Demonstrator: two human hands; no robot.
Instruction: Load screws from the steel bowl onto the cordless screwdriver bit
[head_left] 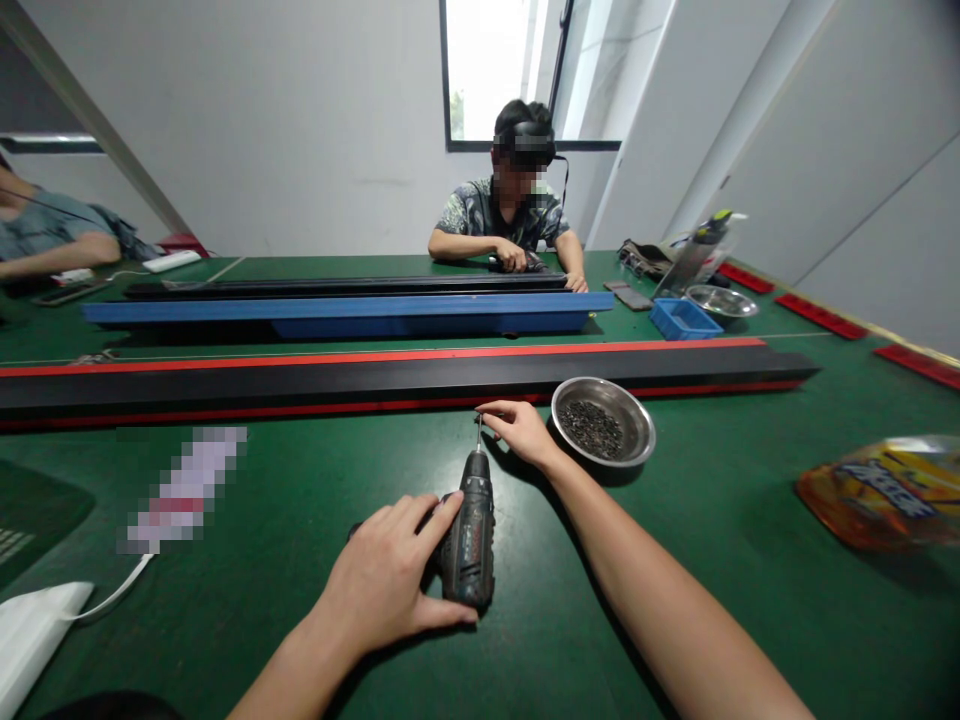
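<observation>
My left hand (397, 560) is wrapped around a black cordless drill (471, 545) that lies low over the green table, its bit pointing away from me. At the tip of the thin metal bit (479, 432), the thumb and fingers of my right hand (521, 430) are pinched together. Whatever small thing they hold there is too tiny to make out. Just right of that hand stands a round steel bowl (640, 422) with many small dark screws (592, 428) in it. A long black bar with red edges (390, 378) lies crosswise beyond the bit.
Farther back lies a long blue bar (337, 308), with a co-worker (517, 210) seated behind it. A blue bin (684, 320) and another steel bowl (721, 300) stand at back right. An orange-yellow packet (885, 490) is at right, a white power strip (41, 640) at left.
</observation>
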